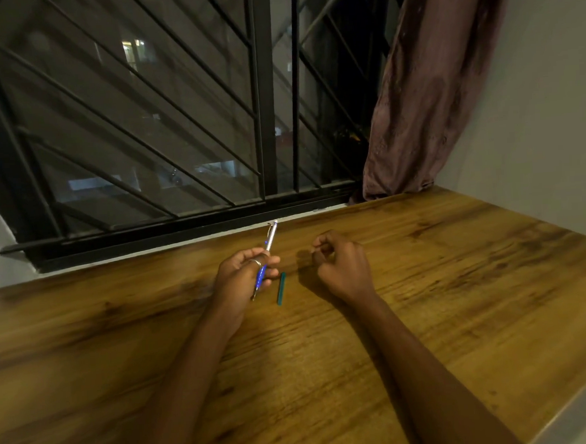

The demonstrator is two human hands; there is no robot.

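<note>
My left hand (241, 276) grips a silver and blue mechanical pencil (268, 249) near its blue grip, tip toward me and clip end tilted up toward the window. A slim teal case (281, 288) lies flat on the wooden table (460, 280) just right of that hand, touching neither hand. My right hand (344, 263) rests on the table to the right of the case, fingers curled with the fingertips drawn together. Whether something small sits between those fingertips cannot be seen.
A barred black window (176, 126) runs along the table's far edge. A brownish curtain (424, 93) hangs at the far right corner, its end on the table. A pale wall (536, 121) borders the right side.
</note>
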